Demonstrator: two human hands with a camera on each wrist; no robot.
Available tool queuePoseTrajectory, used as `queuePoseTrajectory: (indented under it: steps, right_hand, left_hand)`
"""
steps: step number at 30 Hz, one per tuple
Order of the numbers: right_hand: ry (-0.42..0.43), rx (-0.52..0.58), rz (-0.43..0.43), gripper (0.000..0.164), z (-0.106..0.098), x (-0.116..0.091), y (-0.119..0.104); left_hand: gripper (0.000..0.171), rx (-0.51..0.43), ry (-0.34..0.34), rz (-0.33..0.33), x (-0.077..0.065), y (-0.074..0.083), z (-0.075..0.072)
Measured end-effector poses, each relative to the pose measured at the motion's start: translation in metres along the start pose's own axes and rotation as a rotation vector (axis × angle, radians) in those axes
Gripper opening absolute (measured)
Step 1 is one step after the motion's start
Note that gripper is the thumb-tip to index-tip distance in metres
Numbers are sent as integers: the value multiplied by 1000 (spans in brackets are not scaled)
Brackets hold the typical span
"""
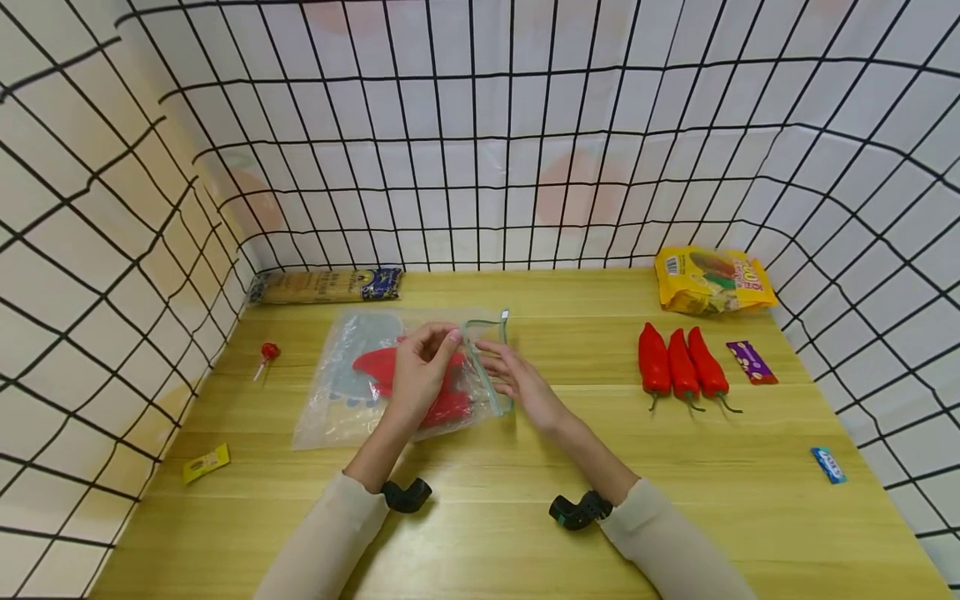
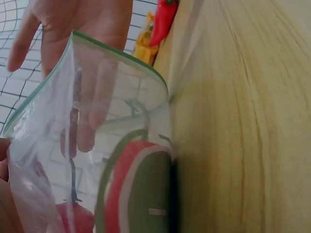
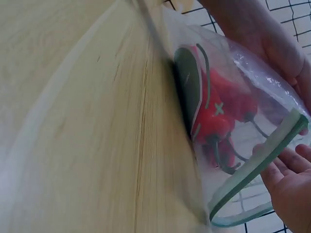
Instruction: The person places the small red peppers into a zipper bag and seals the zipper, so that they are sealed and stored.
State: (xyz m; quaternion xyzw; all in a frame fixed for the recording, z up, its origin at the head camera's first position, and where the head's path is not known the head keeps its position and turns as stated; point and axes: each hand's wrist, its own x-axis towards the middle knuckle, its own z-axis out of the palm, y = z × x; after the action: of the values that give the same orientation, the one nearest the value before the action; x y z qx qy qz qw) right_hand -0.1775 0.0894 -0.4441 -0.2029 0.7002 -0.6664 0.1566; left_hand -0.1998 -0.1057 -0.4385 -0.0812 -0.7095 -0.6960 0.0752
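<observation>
A clear zip bag [image 1: 318,421] with a green-edged mouth and printed pattern lies on the table in the head view. Red peppers [image 3: 214,116] with green stems show through its plastic. My left hand [image 1: 422,367] pinches the bag's upper layer close to the mouth, which gapes toward the right. My right hand [image 1: 525,385] is at that mouth, fingers extended and holding nothing. Through the plastic in the left wrist view, the fingertips of the right hand [image 2: 82,24] appear inside the bag's opening.
Three red peppers [image 1: 683,367] lie to the right, near a purple packet [image 1: 752,362], a yellow bag [image 1: 716,282] and a small blue packet [image 1: 828,465]. Leftward are a noodle pack [image 1: 322,287], a lollipop [image 1: 268,353] and a yellow packet [image 1: 206,463]. Black wire mesh [image 1: 480,167] surrounds the table.
</observation>
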Motion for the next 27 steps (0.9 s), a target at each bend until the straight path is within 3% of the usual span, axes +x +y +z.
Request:
queuePoseTrajectory:
  steps: [6,13,18,27]
  right_hand:
    - [35,-7,-18,67,-10,-2,1]
    - [181,-113,-32,47,-54,-27,-4]
    - [311,-263,11,43,-92,-53,-7]
    - [502,-505,217,65,-151,-85,-5]
  left_hand:
    - [29,11,20,-22,2,-9,-1]
    - [33,58,9,-37,3,-9,-6]
    - [32,46,-29,-56,1,-3,-6]
    - [38,44,-65,-37,2,-9,-6]
